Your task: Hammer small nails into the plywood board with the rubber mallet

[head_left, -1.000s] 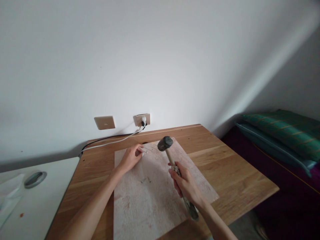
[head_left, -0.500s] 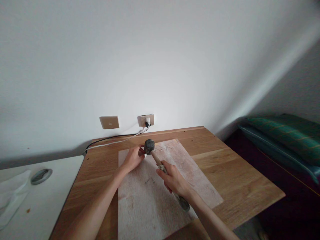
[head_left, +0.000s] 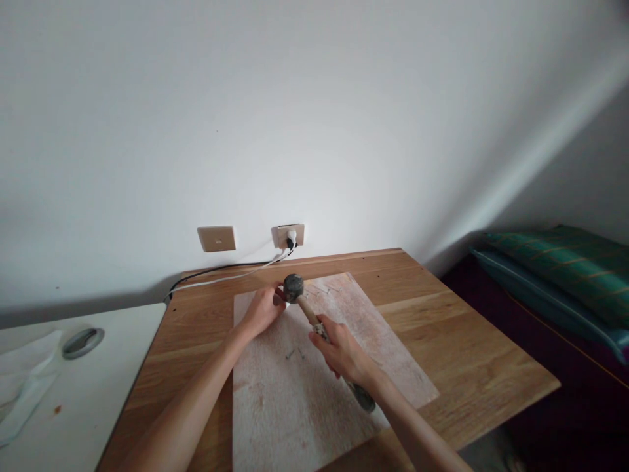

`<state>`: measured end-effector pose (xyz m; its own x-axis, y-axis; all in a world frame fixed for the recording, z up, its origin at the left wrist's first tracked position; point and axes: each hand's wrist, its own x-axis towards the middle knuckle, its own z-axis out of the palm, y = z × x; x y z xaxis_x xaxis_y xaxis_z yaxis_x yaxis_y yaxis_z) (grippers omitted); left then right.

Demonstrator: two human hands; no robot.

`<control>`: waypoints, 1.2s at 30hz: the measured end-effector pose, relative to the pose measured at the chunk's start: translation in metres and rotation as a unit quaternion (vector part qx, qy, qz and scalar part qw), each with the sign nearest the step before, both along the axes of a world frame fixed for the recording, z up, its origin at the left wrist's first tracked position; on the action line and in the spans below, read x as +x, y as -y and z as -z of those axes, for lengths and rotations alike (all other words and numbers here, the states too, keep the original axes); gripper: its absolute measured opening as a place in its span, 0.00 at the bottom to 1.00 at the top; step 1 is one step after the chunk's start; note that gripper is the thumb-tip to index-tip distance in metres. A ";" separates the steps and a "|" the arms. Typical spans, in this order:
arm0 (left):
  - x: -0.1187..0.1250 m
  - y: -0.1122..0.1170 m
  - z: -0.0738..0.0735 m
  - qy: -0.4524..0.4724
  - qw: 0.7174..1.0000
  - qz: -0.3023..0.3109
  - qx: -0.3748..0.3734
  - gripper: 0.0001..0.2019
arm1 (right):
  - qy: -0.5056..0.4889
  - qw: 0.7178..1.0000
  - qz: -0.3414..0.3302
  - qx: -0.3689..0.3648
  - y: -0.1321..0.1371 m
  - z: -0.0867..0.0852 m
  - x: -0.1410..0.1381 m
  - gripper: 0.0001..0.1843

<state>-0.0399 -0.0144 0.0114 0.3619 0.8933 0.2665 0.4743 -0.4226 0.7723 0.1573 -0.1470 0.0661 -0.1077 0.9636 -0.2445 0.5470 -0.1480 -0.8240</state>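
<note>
My right hand (head_left: 341, 351) is wrapped round the handle of a hammer (head_left: 293, 288) with a rounded dark head, a wooden shaft and a dark handle end. The head is at the fingertips of my left hand (head_left: 265, 309), near the far left part of a pale, worn wooden board (head_left: 275, 413). My left fingers are pinched together; the hammer head hides whatever is between them. Beyond the head, several thin nails (head_left: 328, 292) form a row along the board's far edge. Two loose nails (head_left: 295, 354) lie on the board between my forearms.
The board lies on a brown wooden table (head_left: 462, 341) against a white wall. A socket (head_left: 296, 236) holds plugs, with cables running left along the table's back. At left is a white desk (head_left: 113, 354) with a round grommet (head_left: 82, 343). Green cushions (head_left: 565, 275) are at right.
The hammer and both hands keep nearly the same place. The view has shifted very slightly; nothing has been taken up or let go.
</note>
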 end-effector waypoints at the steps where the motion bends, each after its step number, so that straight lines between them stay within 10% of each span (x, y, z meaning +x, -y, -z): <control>1: 0.000 0.000 0.000 0.001 1.000 -0.001 -0.002 0.19 | 0.002 1.000 -0.001 0.000 0.000 0.000 0.000 0.03; 36: -0.005 -0.003 -0.002 -0.018 0.999 -0.009 -0.031 0.19 | 0.018 1.000 0.005 0.003 0.003 0.000 -0.001 0.05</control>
<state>-0.0447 -0.0119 0.0137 0.3532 0.9146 0.1970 0.5100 -0.3647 0.7790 0.1567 -0.1503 0.0663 -0.0901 0.9660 -0.2425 0.5753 -0.1483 -0.8044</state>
